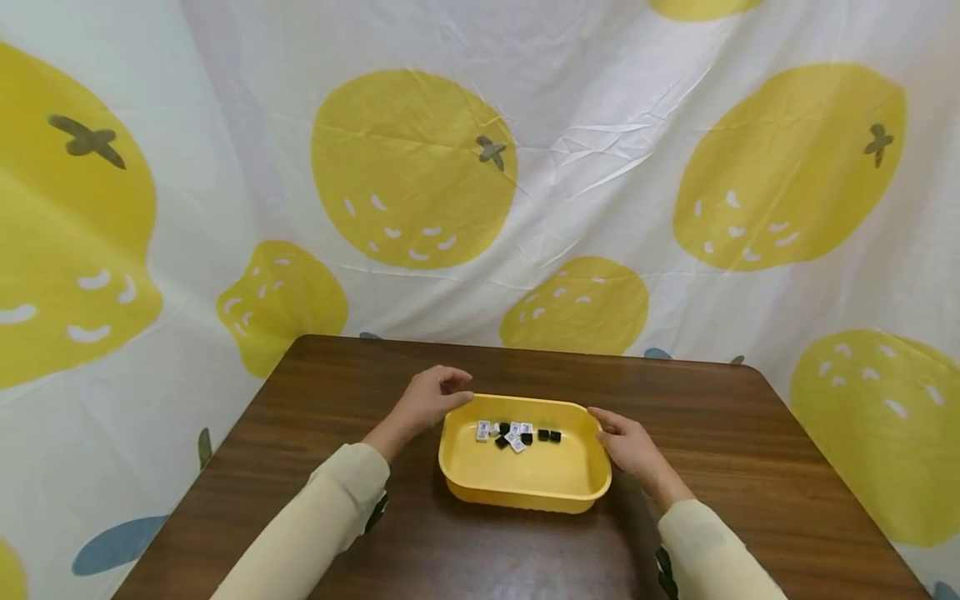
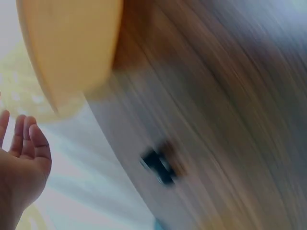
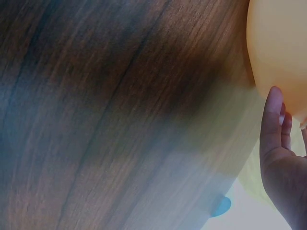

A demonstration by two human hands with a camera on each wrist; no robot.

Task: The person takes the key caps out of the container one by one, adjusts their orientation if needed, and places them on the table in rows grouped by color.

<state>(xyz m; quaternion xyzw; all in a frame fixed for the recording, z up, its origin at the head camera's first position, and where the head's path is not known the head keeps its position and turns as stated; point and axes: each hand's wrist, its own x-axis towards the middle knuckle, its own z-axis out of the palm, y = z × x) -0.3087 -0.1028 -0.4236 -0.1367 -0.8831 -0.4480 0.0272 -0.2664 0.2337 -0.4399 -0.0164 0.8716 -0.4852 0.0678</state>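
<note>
A yellow plastic tray (image 1: 525, 475) with a raised rim stands on the table. Inside, small white tiles (image 1: 482, 431) with dark printing and small black blocks (image 1: 555, 436) lie loosely towards the back. My left hand (image 1: 423, 406) is by the tray's back left corner, fingers loosely bent; the left wrist view shows it apart from the tray and holding nothing. At the right rim, my right hand (image 1: 630, 450) touches the tray with fairly straight fingers; its thumb (image 3: 273, 103) lies against the outer wall. A small blurred black thing (image 2: 159, 165) lies on the tabletop in the left wrist view.
The brown wood-grain table (image 1: 750, 467) extends around the tray on all sides. Behind it and at both sides hangs a white cloth (image 1: 585, 192) printed with yellow lemons, close to the table's back edge.
</note>
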